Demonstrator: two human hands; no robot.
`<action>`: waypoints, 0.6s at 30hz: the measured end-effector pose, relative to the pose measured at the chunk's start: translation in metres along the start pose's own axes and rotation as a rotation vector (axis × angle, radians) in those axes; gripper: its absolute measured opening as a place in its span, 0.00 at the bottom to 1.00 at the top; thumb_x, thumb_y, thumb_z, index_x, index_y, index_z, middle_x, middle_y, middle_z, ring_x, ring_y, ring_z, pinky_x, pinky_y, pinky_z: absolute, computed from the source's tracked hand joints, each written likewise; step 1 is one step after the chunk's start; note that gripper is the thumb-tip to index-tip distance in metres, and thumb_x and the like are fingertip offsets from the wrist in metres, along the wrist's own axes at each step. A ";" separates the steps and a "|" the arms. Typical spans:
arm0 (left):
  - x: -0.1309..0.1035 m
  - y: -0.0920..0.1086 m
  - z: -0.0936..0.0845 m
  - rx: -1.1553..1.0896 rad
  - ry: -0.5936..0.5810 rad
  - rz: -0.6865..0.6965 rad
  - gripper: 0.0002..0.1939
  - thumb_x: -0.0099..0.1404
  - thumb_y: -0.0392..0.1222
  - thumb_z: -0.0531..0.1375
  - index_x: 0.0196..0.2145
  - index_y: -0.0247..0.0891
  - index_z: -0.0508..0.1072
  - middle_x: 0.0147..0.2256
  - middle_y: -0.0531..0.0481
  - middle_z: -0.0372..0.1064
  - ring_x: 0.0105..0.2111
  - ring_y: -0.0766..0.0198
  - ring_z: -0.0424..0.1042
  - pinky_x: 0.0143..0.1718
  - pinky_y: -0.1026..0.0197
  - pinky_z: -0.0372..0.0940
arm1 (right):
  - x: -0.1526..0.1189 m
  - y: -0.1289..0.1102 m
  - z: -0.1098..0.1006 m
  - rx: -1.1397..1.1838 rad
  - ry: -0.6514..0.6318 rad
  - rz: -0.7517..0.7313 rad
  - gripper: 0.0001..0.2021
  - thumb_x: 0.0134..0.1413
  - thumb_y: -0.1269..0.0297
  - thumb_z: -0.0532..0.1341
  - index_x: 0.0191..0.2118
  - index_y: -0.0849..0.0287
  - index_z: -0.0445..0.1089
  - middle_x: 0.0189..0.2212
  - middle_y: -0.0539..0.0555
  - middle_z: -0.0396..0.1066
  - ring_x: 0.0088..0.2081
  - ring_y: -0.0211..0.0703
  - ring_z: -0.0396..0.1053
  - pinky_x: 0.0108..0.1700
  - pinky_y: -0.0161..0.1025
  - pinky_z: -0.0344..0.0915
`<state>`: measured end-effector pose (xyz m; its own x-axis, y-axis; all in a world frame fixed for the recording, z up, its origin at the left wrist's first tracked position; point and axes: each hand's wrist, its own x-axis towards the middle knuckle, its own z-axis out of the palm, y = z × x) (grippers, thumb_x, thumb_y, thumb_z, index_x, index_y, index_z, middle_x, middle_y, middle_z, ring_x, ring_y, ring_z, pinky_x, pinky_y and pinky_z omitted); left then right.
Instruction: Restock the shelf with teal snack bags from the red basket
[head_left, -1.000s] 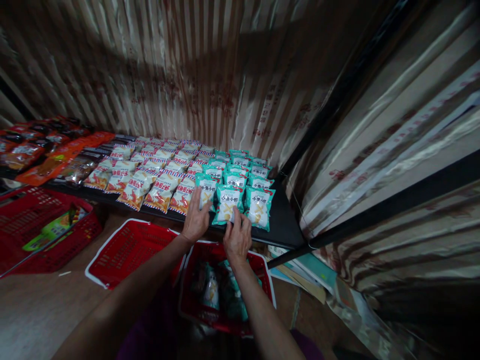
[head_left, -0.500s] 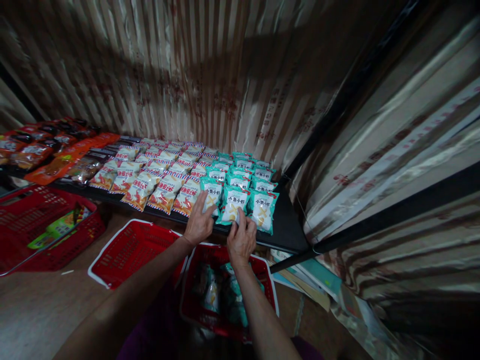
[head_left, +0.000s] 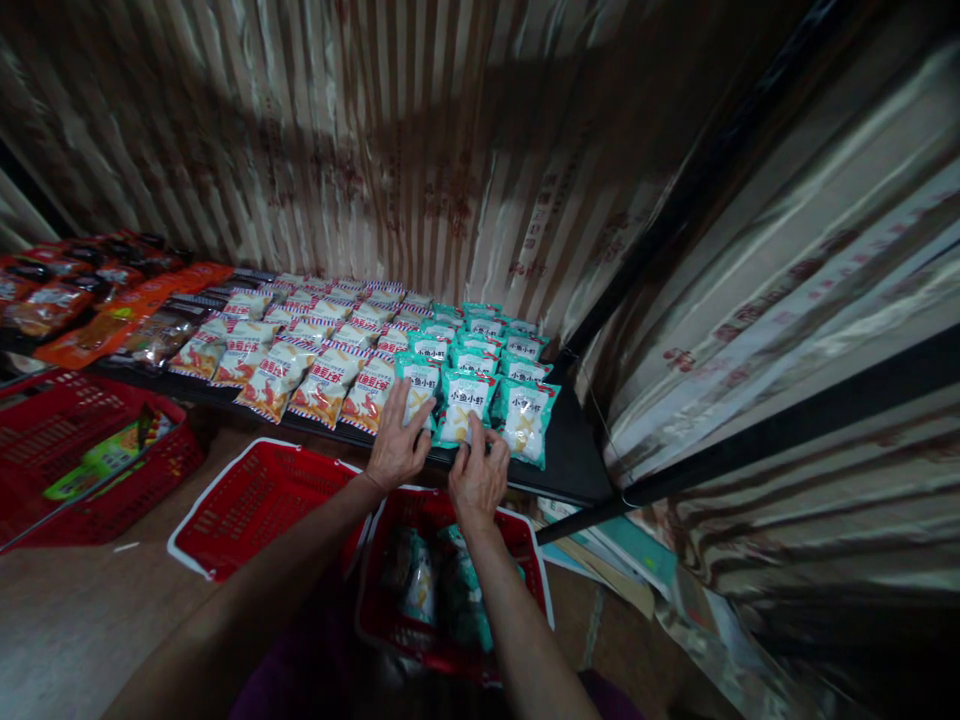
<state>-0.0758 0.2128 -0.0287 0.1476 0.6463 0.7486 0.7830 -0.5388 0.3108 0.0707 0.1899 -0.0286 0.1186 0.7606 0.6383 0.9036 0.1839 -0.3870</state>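
Note:
Teal and white snack bags stand in rows at the right end of a black shelf (head_left: 574, 450). My left hand (head_left: 397, 445), fingers spread, touches the front-left teal snack bag (head_left: 420, 385) at its lower left edge. My right hand (head_left: 480, 470) is at the bottom of the middle front teal snack bag (head_left: 461, 395), its fingers parted and resting on the packet. Beside it stands the front-right teal snack bag (head_left: 523, 420), untouched by either hand. Below my hands, a red basket (head_left: 546, 590) holds several more teal bags (head_left: 420, 590), partly hidden by my right forearm.
Left of the teal rows are several red and white snack bags (head_left: 274, 380), then orange packets (head_left: 97, 330). Another red basket (head_left: 247, 510) is at the floor's middle; a third (head_left: 67, 510) holds green packets. A black pole (head_left: 750, 440) and striped curtain border the right.
My right hand has shifted slightly left along the middle front bag. My left hand stays at the front-left bag. The view has moved a little.

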 end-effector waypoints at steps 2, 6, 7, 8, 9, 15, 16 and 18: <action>0.000 0.001 0.001 0.036 -0.002 -0.007 0.28 0.62 0.36 0.54 0.60 0.41 0.57 0.67 0.44 0.24 0.66 0.44 0.31 0.61 0.36 0.46 | -0.001 0.000 0.000 0.002 0.001 -0.005 0.23 0.60 0.66 0.48 0.60 0.57 0.58 0.45 0.61 0.60 0.47 0.50 0.58 0.49 0.49 0.60; -0.003 0.004 0.001 0.103 -0.003 -0.012 0.30 0.62 0.40 0.57 0.61 0.42 0.57 0.67 0.44 0.23 0.66 0.42 0.31 0.61 0.36 0.44 | -0.006 0.001 0.001 -0.018 0.031 -0.034 0.25 0.59 0.63 0.49 0.62 0.60 0.55 0.54 0.65 0.57 0.53 0.53 0.55 0.52 0.52 0.58; -0.004 0.005 0.001 0.115 -0.005 -0.014 0.30 0.61 0.41 0.57 0.61 0.43 0.57 0.67 0.44 0.24 0.66 0.42 0.32 0.61 0.36 0.43 | -0.006 0.001 0.001 -0.025 0.033 -0.042 0.25 0.59 0.62 0.50 0.62 0.60 0.54 0.56 0.66 0.56 0.55 0.54 0.54 0.53 0.53 0.58; -0.005 0.005 0.001 0.125 -0.009 -0.014 0.30 0.61 0.42 0.57 0.61 0.43 0.57 0.67 0.44 0.25 0.65 0.42 0.32 0.61 0.36 0.42 | -0.007 0.001 0.001 -0.031 0.031 -0.046 0.26 0.60 0.61 0.50 0.63 0.60 0.54 0.57 0.66 0.55 0.56 0.55 0.54 0.53 0.54 0.58; -0.006 0.005 0.001 0.133 -0.015 -0.012 0.30 0.61 0.42 0.57 0.61 0.44 0.58 0.67 0.44 0.25 0.65 0.42 0.33 0.61 0.35 0.42 | -0.008 0.000 0.001 -0.035 0.024 -0.047 0.26 0.60 0.60 0.50 0.63 0.59 0.53 0.58 0.66 0.54 0.57 0.56 0.53 0.53 0.54 0.58; -0.009 0.003 0.005 0.191 -0.045 0.034 0.29 0.62 0.46 0.57 0.60 0.43 0.59 0.67 0.42 0.27 0.65 0.43 0.36 0.61 0.36 0.40 | -0.009 -0.001 0.004 -0.042 -0.022 -0.013 0.25 0.61 0.59 0.49 0.63 0.59 0.53 0.58 0.65 0.56 0.57 0.55 0.55 0.53 0.53 0.59; -0.009 0.003 0.005 0.198 -0.046 0.040 0.29 0.62 0.46 0.57 0.60 0.43 0.59 0.67 0.42 0.28 0.65 0.43 0.36 0.61 0.37 0.40 | -0.009 -0.001 0.004 -0.047 -0.027 -0.010 0.25 0.61 0.59 0.49 0.63 0.59 0.54 0.58 0.65 0.56 0.57 0.55 0.55 0.53 0.53 0.59; -0.010 0.003 0.005 0.203 -0.048 0.039 0.29 0.62 0.46 0.57 0.60 0.43 0.59 0.67 0.42 0.28 0.65 0.43 0.36 0.61 0.37 0.40 | -0.009 0.000 0.004 -0.054 -0.034 -0.010 0.26 0.61 0.59 0.49 0.63 0.59 0.53 0.59 0.65 0.56 0.57 0.55 0.54 0.53 0.53 0.59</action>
<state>-0.0720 0.2074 -0.0377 0.2049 0.6551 0.7272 0.8811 -0.4471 0.1545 0.0678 0.1853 -0.0369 0.0967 0.7797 0.6187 0.9255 0.1582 -0.3440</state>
